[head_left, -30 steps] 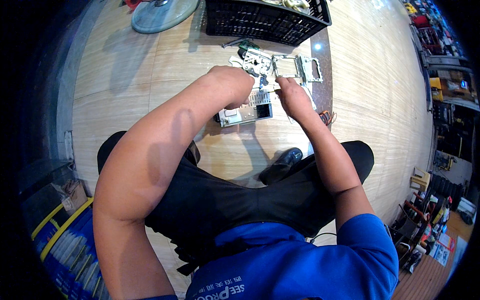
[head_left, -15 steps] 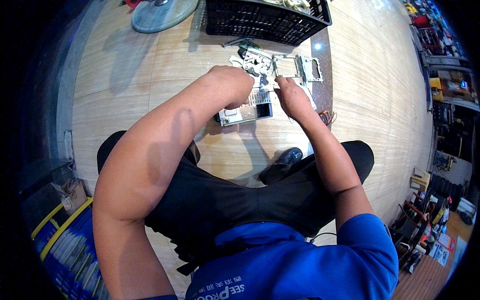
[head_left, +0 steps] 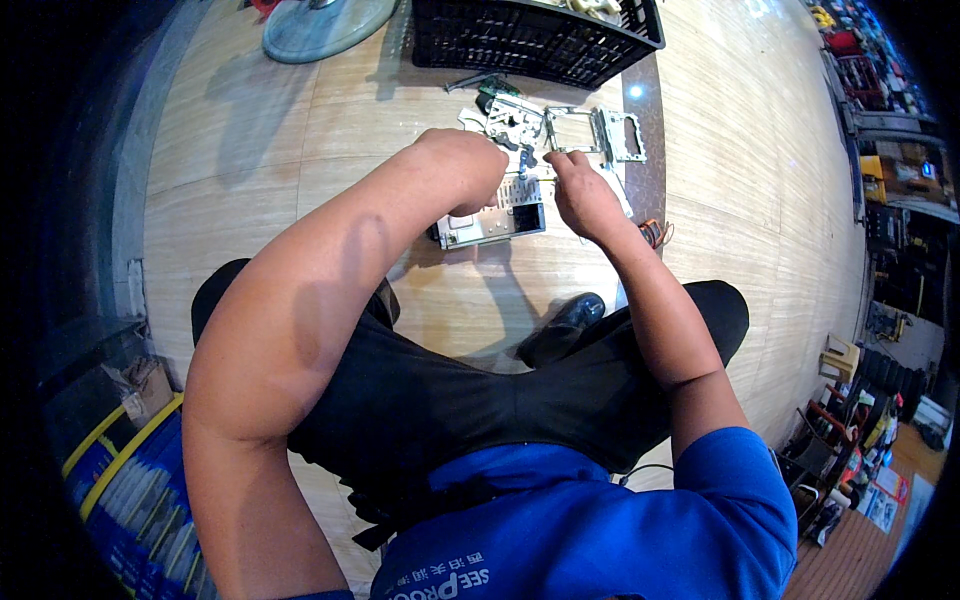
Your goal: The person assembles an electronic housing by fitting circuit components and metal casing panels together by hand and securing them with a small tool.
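A silvery metal device case (head_left: 480, 228) with slots on top and a dark opening at its right end lies on the floor before me. My left hand (head_left: 463, 170) is bent over its left part, fingers curled down; the fingertips are mostly hidden behind the hand. My right hand (head_left: 585, 197) is just beyond the case's right end, thumb and finger pinched together. Whatever is between them is too small to make out. Beyond both hands lie a flat metal mechanism plate (head_left: 515, 118) with dark parts and an open metal frame (head_left: 575, 132).
A black plastic crate (head_left: 530, 45) holding pale parts stands at the far side. A round grey-green base (head_left: 325, 35) is at the far left. Near my right wrist lies an orange-and-black object (head_left: 653, 234). My black shoe (head_left: 575, 318) is close on the near side.
The fingertips of my right hand have shifted slightly left. My left hand and the metal parts look almost unchanged.
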